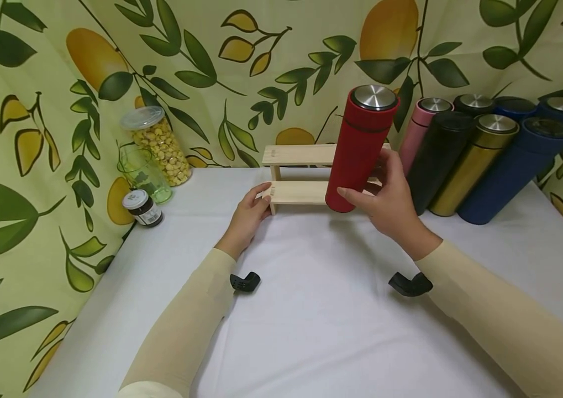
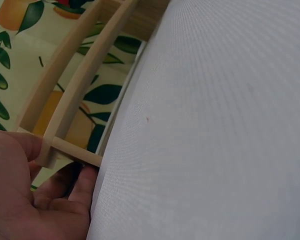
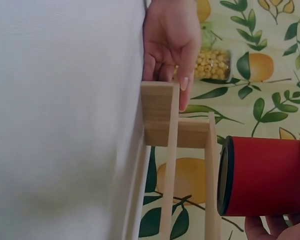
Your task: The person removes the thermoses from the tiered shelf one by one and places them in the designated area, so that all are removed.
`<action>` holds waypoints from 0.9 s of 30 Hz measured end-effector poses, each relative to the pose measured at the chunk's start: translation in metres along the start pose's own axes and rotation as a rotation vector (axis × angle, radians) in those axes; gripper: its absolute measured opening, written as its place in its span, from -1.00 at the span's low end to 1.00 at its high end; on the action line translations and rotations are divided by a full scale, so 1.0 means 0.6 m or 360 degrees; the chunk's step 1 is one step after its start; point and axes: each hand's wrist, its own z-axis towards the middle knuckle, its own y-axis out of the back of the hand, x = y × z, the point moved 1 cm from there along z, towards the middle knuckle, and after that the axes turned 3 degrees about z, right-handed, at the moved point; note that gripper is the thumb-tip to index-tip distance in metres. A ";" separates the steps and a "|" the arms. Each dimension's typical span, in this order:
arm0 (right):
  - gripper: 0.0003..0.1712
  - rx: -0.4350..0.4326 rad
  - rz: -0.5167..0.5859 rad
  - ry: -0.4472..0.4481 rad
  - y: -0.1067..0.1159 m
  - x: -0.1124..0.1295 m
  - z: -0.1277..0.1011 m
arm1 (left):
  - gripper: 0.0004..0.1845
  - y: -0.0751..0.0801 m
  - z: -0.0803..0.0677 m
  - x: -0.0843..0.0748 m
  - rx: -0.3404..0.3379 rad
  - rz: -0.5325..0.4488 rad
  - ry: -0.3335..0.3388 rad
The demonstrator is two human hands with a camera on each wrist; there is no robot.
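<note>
Gripping red flask (image 1: 358,152), right hand (image 1: 390,202); left hand (image 1: 248,213) steadying wooden rack (image 1: 298,174).

Head view looks down; both close wrist views share the wooden rack (image 1: 301,190).

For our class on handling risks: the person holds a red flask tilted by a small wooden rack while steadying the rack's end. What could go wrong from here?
1. The red flask is tilted in the right hand; set down off-centre on the narrow wooden rack, it might topple.
2. The left hand holds only the rack's end, so a knock could shift it.
3. The row of flasks leans close by; a swing right might disturb them.
</note>
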 end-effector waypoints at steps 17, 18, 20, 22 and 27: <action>0.04 -0.0183 -0.0116 0.0060 0.114 -0.013 -0.089 | -0.52 0.000 -0.001 0.000 -0.0008 0.0026 0.0011; 0.05 -0.0200 -0.0136 0.0058 0.122 -0.013 -0.092 | -0.52 0.000 0.000 0.000 -0.0011 0.0025 0.0013; 0.07 -0.0233 -0.0177 0.0054 0.138 -0.010 -0.098 | -0.53 0.001 0.000 0.001 -0.0017 0.0020 0.0013; 0.08 -0.0268 -0.0195 0.0058 0.155 -0.008 -0.102 | -0.53 0.001 0.000 0.002 -0.0016 0.0015 0.0015; 0.06 -0.0361 -0.0206 0.0054 0.198 -0.002 -0.113 | -0.53 -0.001 -0.002 0.002 -0.0017 0.0012 0.0017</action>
